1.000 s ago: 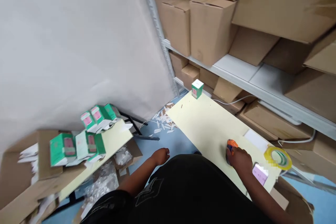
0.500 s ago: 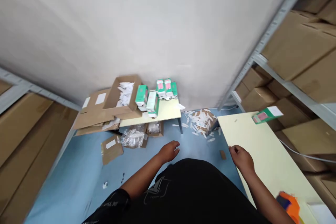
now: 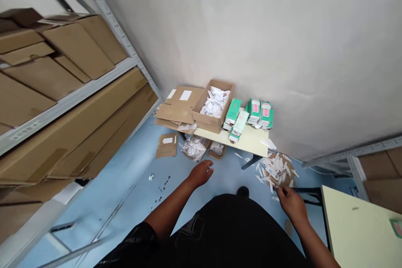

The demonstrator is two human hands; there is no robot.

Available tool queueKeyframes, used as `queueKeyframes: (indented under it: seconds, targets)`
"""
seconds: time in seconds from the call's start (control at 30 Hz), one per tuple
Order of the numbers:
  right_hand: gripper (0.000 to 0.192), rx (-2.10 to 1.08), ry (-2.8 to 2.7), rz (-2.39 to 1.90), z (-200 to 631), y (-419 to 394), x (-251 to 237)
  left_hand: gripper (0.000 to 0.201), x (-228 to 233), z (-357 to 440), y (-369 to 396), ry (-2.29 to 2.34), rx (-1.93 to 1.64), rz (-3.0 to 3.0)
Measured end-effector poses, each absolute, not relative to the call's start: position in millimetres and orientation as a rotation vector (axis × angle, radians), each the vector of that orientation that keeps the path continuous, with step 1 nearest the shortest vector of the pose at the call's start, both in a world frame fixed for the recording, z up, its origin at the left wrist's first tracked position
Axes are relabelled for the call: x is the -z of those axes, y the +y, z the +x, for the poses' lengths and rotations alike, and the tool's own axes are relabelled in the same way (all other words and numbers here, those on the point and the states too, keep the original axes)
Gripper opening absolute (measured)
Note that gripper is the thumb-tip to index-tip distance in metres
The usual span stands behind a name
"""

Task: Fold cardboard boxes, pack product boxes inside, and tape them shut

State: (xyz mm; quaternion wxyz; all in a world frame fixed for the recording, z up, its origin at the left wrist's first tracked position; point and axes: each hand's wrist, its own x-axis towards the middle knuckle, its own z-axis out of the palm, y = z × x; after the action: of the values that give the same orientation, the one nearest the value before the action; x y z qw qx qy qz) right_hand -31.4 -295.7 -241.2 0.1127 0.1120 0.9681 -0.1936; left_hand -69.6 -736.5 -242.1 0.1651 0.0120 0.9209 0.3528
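Your view has swung left; both hands, left [image 3: 201,173] and right [image 3: 290,203], hang loosely open, holding nothing. Ahead, the carton [image 3: 213,104] holds crumpled white papers beside green boxes [image 3: 251,115], print unreadable.

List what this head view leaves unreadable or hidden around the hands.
- Green boxes: print too small to read.
- Open carton: white contents indistinct.
- Yellow table: cut off by frame edge.
- Left hand, right hand: palms hidden, backs face camera.
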Motion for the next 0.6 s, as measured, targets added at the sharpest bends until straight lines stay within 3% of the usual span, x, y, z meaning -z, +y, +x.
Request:
queueKeyframes:
  seconds: [0.37, 0.6]
  targets:
    - [0.044, 1.019, 2.807, -0.309, -222.4, -400.6, 196.1, 0.024, 226.1, -144.9, -848.5, 2.829, -1.205, -0.78]
    - [0.041, 1.101, 2.7, -0.667, -314.1, -476.1, 170.0, 0.03, 230.9, -205.0, -918.6, 2.23, -1.867, -1.521]
